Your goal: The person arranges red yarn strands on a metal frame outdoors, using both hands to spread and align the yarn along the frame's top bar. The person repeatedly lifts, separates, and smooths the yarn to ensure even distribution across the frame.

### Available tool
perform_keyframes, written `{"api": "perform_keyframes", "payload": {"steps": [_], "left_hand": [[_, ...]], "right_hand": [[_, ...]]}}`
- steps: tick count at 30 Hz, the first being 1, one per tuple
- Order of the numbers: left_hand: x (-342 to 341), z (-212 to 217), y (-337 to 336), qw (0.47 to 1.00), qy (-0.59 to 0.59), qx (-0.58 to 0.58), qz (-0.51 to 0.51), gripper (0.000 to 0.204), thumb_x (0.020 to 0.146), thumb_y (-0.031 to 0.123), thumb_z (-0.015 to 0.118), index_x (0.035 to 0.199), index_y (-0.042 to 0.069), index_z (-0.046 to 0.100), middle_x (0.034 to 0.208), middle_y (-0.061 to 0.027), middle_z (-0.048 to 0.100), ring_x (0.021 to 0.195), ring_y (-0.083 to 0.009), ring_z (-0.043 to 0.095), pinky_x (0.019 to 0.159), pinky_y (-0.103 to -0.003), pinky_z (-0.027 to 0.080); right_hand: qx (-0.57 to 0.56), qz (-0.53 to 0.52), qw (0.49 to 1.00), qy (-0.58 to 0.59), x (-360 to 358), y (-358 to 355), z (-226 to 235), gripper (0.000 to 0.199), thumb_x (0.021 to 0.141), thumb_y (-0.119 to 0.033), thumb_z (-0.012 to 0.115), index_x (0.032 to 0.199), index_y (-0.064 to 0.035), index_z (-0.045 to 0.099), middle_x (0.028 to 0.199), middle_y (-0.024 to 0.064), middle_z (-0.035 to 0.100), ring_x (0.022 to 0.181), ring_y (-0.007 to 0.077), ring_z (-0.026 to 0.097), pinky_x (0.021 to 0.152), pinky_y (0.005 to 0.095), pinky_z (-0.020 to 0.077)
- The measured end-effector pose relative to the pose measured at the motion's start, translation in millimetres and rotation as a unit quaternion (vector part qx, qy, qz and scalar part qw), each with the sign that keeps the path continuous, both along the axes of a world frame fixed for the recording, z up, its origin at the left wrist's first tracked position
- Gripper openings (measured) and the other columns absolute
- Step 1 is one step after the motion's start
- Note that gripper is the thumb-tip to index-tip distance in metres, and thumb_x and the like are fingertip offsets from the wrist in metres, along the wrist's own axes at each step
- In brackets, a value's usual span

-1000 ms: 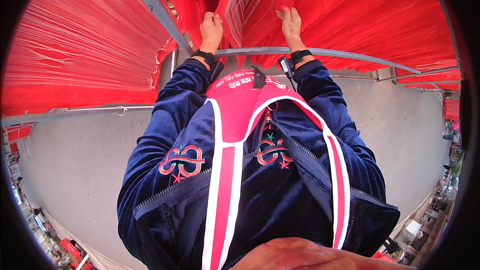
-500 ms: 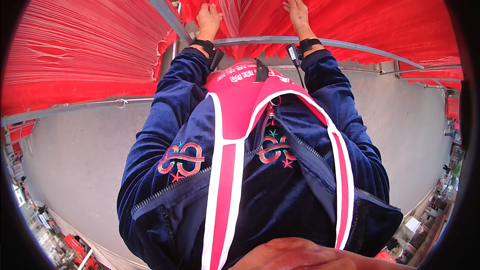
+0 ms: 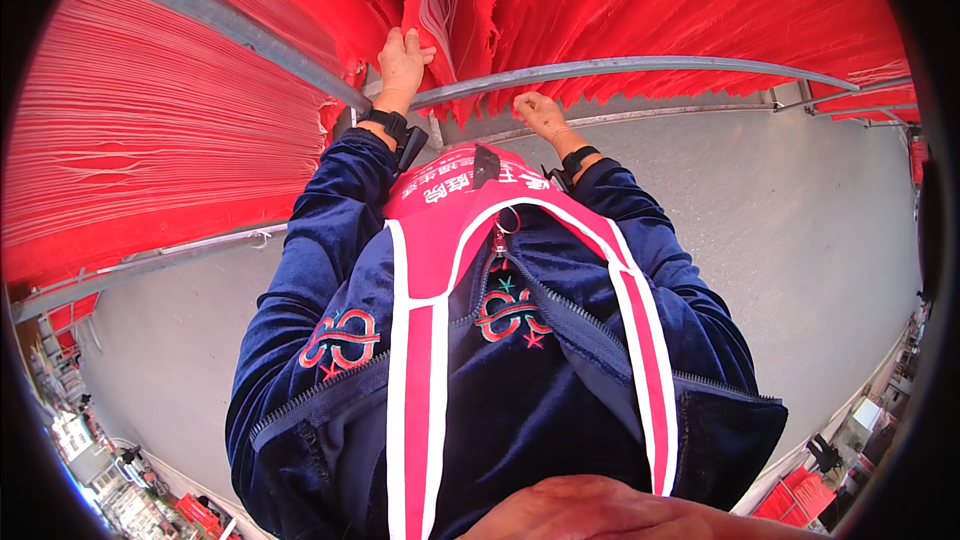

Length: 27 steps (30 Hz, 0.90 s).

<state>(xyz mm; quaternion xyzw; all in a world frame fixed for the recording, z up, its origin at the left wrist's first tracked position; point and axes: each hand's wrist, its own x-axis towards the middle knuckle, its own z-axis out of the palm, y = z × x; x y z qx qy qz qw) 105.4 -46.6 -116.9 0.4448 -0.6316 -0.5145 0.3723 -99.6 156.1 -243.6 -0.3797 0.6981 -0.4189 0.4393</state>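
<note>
So the landmark here is the grey metal rail (image 3: pixel 640 68) that curves across the top of the view. The left hand (image 3: pixel 403 58) is just past the rail's left end, fingers curled shut around a bunched fold of the red cloth (image 3: pixel 690 10) that hangs over the rail. The right hand (image 3: pixel 540 115) sits just under the rail, near its middle, closed into a loose fist; it looks pinched on the cloth's jagged lower edge, but I can't tell for sure how much it's got hold of.

A 2nd grey rail (image 3: pixel 230 25) runs diagonally up and away from the first rail's left end, with more red cloth spread out to the left of it. Both wrists wear black bands. Below the rail it's all navy velvet jacket (image 3: pixel 330 270) sleeves and a red vest with white stripes (image 3: pixel 430 270). Grey concrete floor (image 3: pixel 800 220) lies under the rail on the right.
</note>
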Motion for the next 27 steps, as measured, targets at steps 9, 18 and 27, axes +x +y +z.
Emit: {"api": "perform_keyframes", "payload": {"steps": [9,18,27], "left_hand": [[2,3,-2,0.997,0.062,0.042,-0.019,0.02,0.106,0.015,0.044,0.106,-0.005,0.044,0.094,-0.0185,0.061,0.079,-0.033,0.073,0.063,-0.036,0.064],[12,5,-1,0.994,0.082,0.064,-0.01,0.019,0.106,0.016,0.046,0.102,-0.002,0.045,0.099,-0.0176,0.061,0.085,-0.033,0.074,0.068,-0.034,0.063],[26,-7,50,0.988,0.058,-0.14,0.001,0.015,0.103,0.011,0.052,0.104,-0.004,0.053,0.105,-0.0152,0.068,0.084,-0.0188,0.07,0.078,-0.031,0.058]], "right_hand": [[-0.029,-0.026,0.981,0.191,24,-53,-74,0.06,0.087,-0.046,0.07,0.128,-0.0038,0.059,0.117,0.0225,0.067,0.112,0.034,0.064,0.096,0.0384,0.0498],[-0.118,-0.17,0.978,0.029,32,-161,-209,0.039,0.096,-0.026,0.062,0.128,-0.0052,0.058,0.102,0.0145,0.068,0.1,0.0291,0.065,0.083,0.0462,0.0566],[-0.09,-0.095,0.961,0.244,49,-114,-186,0.029,0.098,-0.023,0.055,0.115,-0.0021,0.064,0.108,0.0208,0.067,0.109,0.0351,0.062,0.093,0.045,0.0496]]}}
